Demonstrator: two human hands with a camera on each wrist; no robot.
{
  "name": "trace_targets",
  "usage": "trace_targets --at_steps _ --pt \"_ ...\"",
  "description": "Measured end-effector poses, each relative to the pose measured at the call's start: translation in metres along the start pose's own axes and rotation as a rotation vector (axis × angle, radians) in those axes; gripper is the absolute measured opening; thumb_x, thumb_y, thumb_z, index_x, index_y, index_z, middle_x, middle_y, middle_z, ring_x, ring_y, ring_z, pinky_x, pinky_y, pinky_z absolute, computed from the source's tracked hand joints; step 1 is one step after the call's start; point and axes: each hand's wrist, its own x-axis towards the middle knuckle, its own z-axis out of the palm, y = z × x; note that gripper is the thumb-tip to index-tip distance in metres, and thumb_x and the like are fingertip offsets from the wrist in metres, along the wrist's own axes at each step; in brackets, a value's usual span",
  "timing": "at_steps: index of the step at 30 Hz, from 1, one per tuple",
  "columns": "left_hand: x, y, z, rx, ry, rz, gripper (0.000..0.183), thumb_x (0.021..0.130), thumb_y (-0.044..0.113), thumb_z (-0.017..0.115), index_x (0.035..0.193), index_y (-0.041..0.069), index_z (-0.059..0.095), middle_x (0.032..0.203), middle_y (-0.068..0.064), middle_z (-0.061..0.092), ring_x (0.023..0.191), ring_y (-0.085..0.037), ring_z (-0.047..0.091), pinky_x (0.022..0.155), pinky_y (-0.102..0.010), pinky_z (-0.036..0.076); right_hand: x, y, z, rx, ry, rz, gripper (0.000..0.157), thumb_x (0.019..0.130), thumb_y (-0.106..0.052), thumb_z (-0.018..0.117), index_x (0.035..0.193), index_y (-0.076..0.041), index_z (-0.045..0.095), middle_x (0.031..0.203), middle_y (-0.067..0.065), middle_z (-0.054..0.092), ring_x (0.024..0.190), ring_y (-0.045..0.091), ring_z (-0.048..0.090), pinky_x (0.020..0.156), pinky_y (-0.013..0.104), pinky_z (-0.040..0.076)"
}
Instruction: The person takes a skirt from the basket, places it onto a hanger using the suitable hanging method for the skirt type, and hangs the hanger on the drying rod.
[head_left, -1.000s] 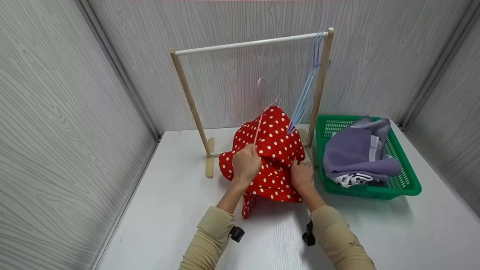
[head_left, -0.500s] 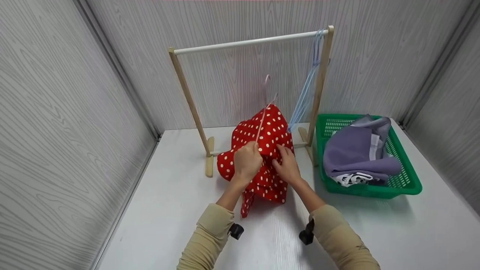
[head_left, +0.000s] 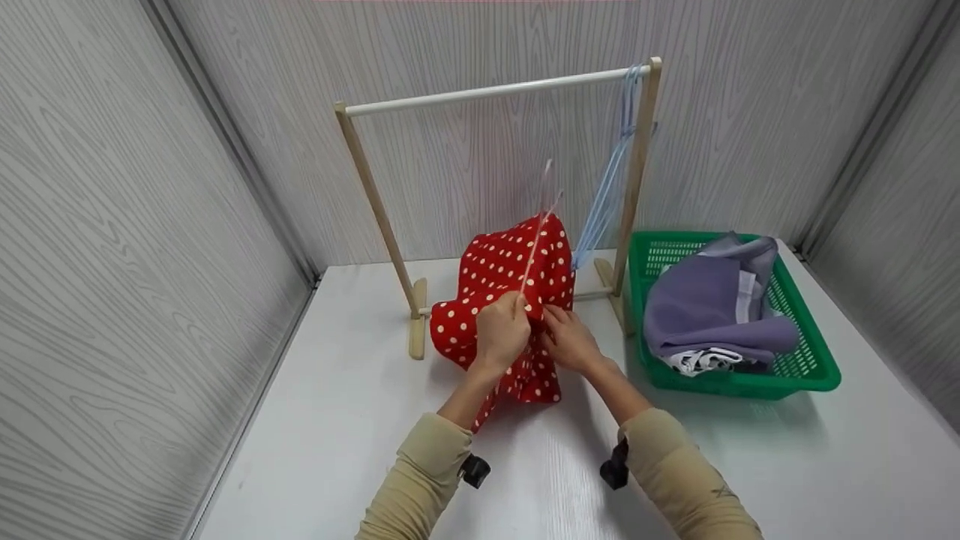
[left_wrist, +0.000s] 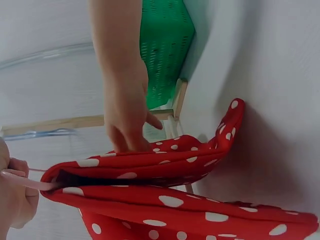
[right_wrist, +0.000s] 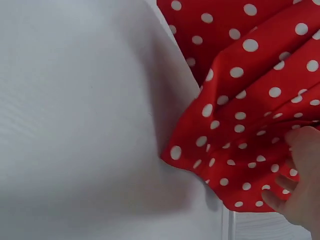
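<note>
A red garment with white polka dots (head_left: 510,262) hangs bunched over the table, its kind hard to tell from the folds. Along its upper side runs a thin pink clothes hanger (head_left: 532,259), whose hook end points up and away. My left hand (head_left: 502,330) grips the hanger; the left wrist view shows its pink bar (left_wrist: 30,182) entering the cloth beside the fingers. My right hand (head_left: 571,339) pinches the front of the garment, just right of the left hand. Folds draw together at its fingertips in the right wrist view, while its other fingers (right_wrist: 274,200) stay loose.
Behind the garment stands a small wooden rack with a white rail (head_left: 487,92). Several blue hangers (head_left: 606,187) hang at its right end. A green basket (head_left: 814,337) to the right holds a folded purple cloth (head_left: 697,296) and a black-and-white piece (head_left: 705,361).
My right hand has moved left from the garment's right side to its front, near the left hand. The garment's right side has drawn inward. The hanger's hook has swung right.
</note>
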Motion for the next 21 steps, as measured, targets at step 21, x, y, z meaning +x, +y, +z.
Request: trace_targets --at_steps 21 --pt "0.013 -0.021 -0.024 0.012 0.139 -0.117 0.026 0.093 0.003 0.049 0.069 -0.003 0.056 0.053 0.000 0.039 0.046 -0.008 0.032 0.046 -0.023 0.027 -0.114 0.062 -0.146 -0.277 0.126 0.012 0.035 0.081 -0.025 0.069 0.107 -0.001 0.065 0.106 0.022 0.059 0.100 0.042 0.050 0.079 0.059 0.037"
